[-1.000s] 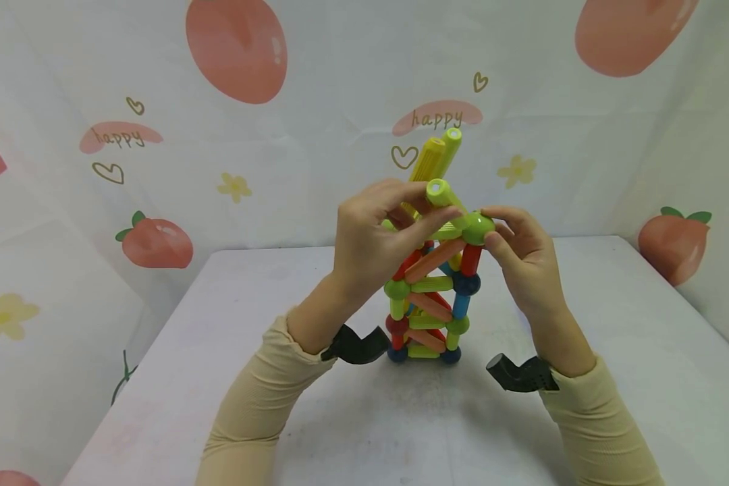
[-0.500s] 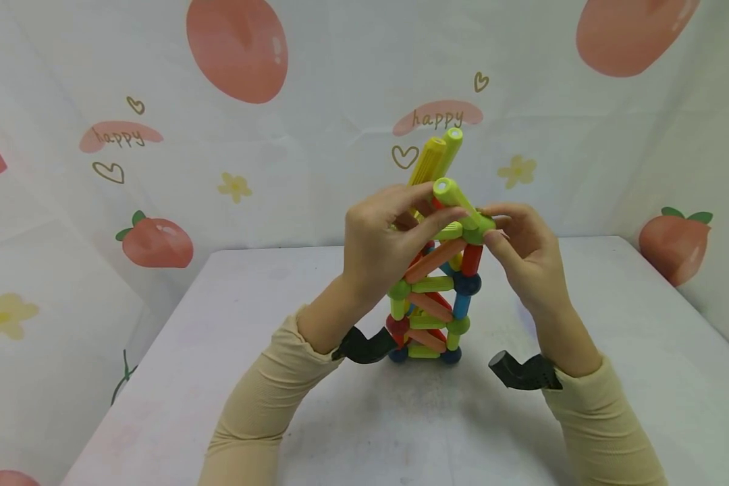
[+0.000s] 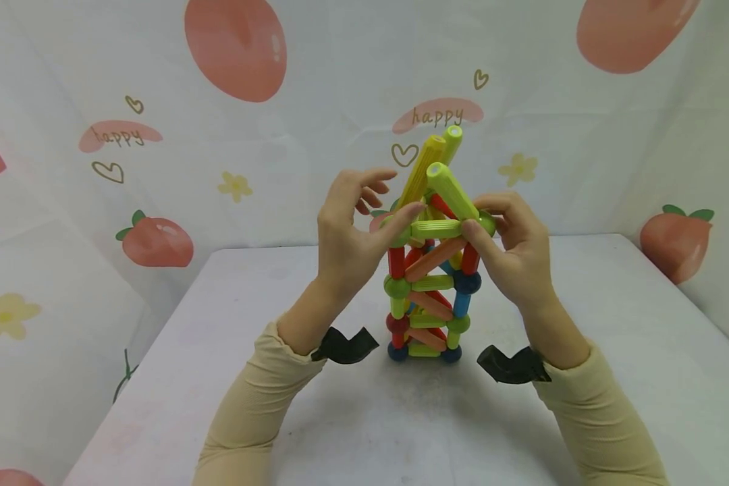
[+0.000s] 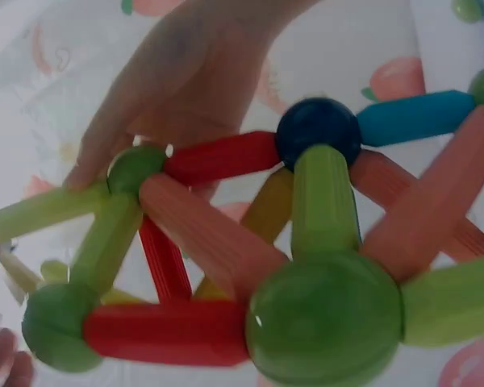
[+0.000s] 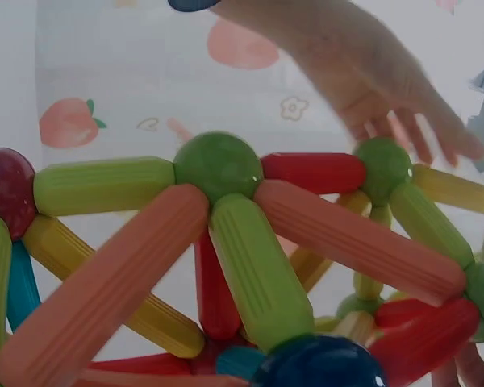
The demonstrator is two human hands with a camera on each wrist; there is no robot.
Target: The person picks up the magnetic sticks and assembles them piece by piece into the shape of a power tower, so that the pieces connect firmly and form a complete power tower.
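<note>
A tower of coloured rods and balls (image 3: 433, 284) stands upright on the table. At its top right corner, the right hand (image 3: 519, 253) pinches a green ball (image 3: 488, 223) between thumb and fingers. From that ball a lime-green rod (image 3: 452, 191) leans up and leftward. The left hand (image 3: 349, 236) holds nothing; its fingers are spread and its thumb lies close to the top left corner, contact unclear. A yellow rod (image 3: 423, 172) and another lime-green rod (image 3: 453, 143) slant up from the tower. In the left wrist view, right-hand fingers reach the green ball (image 4: 137, 168).
The white table (image 3: 255, 304) extends around the tower on all sides. Behind it hangs a white cloth (image 3: 340, 81) printed with peaches, hearts and flowers. Each wrist carries a black strap piece, one on the left (image 3: 345, 345) and one on the right (image 3: 513, 365).
The left hand has let go of the leaning lime-green rod and drawn back leftward. That rod stays up, attached to the ball. The right hand has shifted slightly left and still holds there.
</note>
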